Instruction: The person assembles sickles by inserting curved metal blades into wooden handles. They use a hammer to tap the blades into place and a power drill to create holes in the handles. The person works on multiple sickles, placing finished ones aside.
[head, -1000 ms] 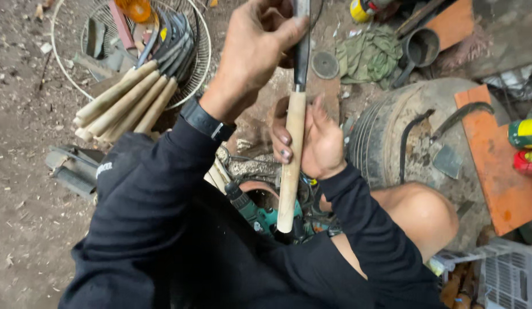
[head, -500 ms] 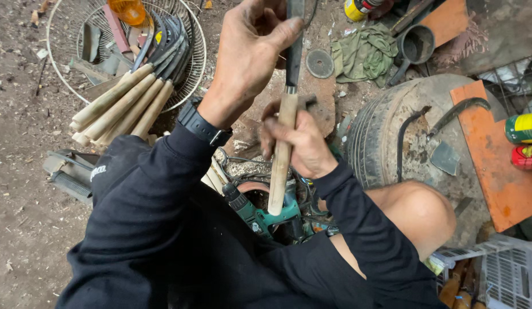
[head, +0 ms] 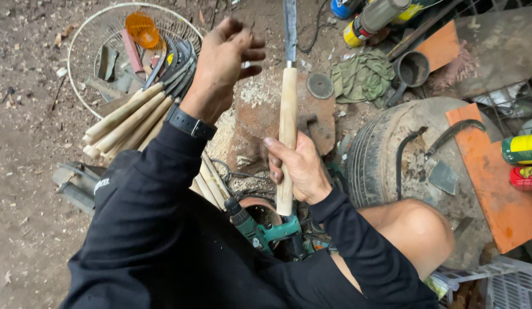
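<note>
Handle (head: 287,134) in rt hand (head: 300,169)

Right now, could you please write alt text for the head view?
The right hand grips a pale wooden handle fitted with a dark metal blade, held upright over a rusty iron block. The left hand hovers open above bundled wooden-handled sickles.

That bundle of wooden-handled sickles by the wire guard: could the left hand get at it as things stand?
Probably yes. The left hand is open, holding nothing, and hovers just right of the sickles, which lie uncovered.
</note>
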